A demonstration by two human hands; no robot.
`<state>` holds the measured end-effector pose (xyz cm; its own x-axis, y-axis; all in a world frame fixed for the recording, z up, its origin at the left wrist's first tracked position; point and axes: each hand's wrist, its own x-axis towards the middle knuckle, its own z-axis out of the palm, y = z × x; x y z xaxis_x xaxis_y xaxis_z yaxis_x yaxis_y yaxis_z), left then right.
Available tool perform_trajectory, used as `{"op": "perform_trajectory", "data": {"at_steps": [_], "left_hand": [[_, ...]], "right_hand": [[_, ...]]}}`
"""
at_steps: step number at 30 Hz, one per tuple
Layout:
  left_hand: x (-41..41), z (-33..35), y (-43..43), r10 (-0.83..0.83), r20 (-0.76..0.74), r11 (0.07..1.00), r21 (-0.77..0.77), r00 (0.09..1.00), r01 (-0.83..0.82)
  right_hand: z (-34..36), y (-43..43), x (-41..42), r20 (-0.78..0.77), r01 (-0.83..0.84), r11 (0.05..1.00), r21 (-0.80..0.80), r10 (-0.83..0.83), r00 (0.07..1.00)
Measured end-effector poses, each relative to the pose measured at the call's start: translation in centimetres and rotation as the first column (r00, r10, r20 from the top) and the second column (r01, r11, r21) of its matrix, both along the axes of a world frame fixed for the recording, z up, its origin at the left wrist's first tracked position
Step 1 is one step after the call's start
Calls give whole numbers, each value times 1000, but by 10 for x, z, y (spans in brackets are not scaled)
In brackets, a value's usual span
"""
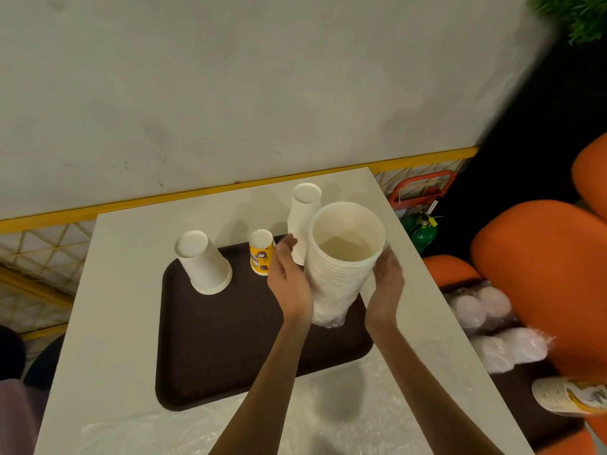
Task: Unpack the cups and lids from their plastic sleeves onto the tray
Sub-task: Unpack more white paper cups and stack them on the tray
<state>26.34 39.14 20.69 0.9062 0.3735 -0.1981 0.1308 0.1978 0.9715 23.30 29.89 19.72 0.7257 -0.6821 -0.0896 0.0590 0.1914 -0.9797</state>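
A stack of white paper cups [341,257] stands mouth up over the right side of the dark brown tray [230,339]. Its clear plastic sleeve [330,315] is bunched down around the bottom. My left hand [290,284] lies against the stack's left side with fairly straight fingers. My right hand [387,284] curls round its right side. On the tray's far part stand an upside-down white cup stack [203,262], a small yellow cup stack [261,252] and a tall white cup stack [302,221].
Crumpled clear plastic [230,431] lies on the white table's near edge. To the right, off the table, are sleeved white lids [492,330] and a sleeved yellow cup stack [568,397] beside orange seats [542,264]. A wall stands close behind the table.
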Motion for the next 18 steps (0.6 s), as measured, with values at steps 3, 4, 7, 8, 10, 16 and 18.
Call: {"op": "perform_trajectory", "data": {"at_steps": [3,4,7,8,10,16,18], "left_hand": [[5,39,-2,-32,135,992,-117,990,48],[5,50,-6,-55,168,985,-153,984,82],[4,65,-19,-127,160,965,-207,979,159],[3,64,-21,-137,140,959,-230,981,166],[2,56,-24,-133,112,950,-268,985,159],[2,27,-28,-99,102,933,-336,990,128],[2,16,-28,-90,95,931,-345,991,118]], "right_hand": [[33,-2,11,130,-3,1000,18,1,991],[44,2,14,163,-20,999,36,14,986],[59,17,18,172,-88,994,59,76,982],[57,20,18,154,-93,993,67,82,985],[47,23,18,116,-75,989,124,60,991],[21,27,19,61,-40,978,202,29,998],[7,28,17,19,-40,983,182,37,999]]}}
